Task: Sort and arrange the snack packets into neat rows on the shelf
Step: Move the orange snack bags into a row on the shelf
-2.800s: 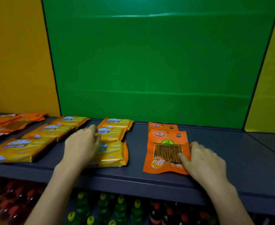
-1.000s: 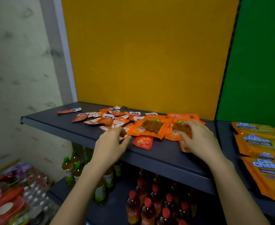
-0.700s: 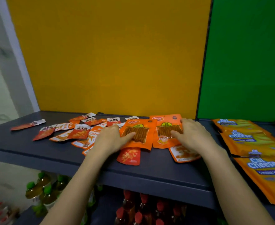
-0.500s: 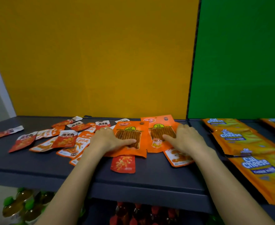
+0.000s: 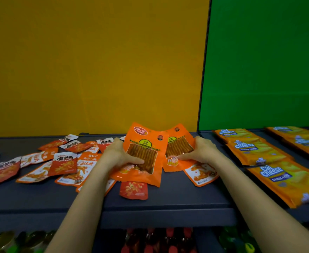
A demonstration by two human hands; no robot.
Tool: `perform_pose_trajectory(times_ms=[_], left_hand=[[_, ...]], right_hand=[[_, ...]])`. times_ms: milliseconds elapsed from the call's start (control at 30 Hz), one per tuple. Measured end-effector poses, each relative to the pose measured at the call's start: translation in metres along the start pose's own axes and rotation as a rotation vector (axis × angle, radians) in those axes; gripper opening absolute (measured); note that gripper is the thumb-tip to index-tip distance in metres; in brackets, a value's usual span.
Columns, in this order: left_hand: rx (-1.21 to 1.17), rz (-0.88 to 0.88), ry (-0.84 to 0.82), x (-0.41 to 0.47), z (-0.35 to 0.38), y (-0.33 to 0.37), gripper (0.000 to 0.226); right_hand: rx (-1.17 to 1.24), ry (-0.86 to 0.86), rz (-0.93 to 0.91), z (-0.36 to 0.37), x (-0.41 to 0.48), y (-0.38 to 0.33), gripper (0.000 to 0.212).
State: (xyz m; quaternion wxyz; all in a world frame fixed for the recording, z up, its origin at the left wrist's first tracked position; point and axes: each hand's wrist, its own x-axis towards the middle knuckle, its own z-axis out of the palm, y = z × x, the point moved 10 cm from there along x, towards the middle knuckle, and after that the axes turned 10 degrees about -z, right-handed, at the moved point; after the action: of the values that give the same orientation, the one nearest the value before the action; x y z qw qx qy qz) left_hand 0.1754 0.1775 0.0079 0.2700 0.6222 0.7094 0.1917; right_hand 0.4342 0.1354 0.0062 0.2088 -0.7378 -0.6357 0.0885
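The left hand (image 5: pixel 117 156) is gripping a big orange packet (image 5: pixel 142 154), tilting its top up off the shelf (image 5: pixel 168 203). The right hand (image 5: pixel 203 152) is grasping a second orange packet (image 5: pixel 177 148) just beside it, among small red packets (image 5: pixel 64 163).

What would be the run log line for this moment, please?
left hand: grips large orange windowed snack pouch, tilted up | right hand: grips second orange windowed pouch | small red-orange sachets: scattered, unsorted
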Motion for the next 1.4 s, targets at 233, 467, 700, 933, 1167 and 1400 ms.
perform_pose_trajectory(times_ms=[233, 467, 700, 933, 1167, 1400], left_hand=[[-0.414, 0.187, 0.117, -0.003, -0.030, 0.003, 0.054], [-0.784, 0.330, 0.051, -0.026, -0.057, 0.004, 0.023], [-0.890, 0.397, -0.239, -0.067, -0.022, 0.044, 0.013], [-0.838, 0.485, -0.422, -0.130, 0.045, 0.106, 0.014], [-0.807, 0.502, -0.588, -0.197, 0.142, 0.181, 0.020], [-0.855, 0.517, -0.689, -0.281, 0.237, 0.267, 0.015]], right_hand=[[0.116, 0.113, 0.024, -0.016, 0.000, -0.009, 0.044], [0.347, 0.469, 0.000, -0.063, -0.044, -0.014, 0.039], [0.657, 0.669, 0.032, -0.100, -0.130, 0.039, 0.022], [0.806, 0.760, 0.158, -0.120, -0.226, 0.118, 0.021], [0.783, 0.858, 0.281, -0.155, -0.309, 0.223, 0.015], [0.705, 0.919, 0.349, -0.213, -0.380, 0.339, 0.017]])
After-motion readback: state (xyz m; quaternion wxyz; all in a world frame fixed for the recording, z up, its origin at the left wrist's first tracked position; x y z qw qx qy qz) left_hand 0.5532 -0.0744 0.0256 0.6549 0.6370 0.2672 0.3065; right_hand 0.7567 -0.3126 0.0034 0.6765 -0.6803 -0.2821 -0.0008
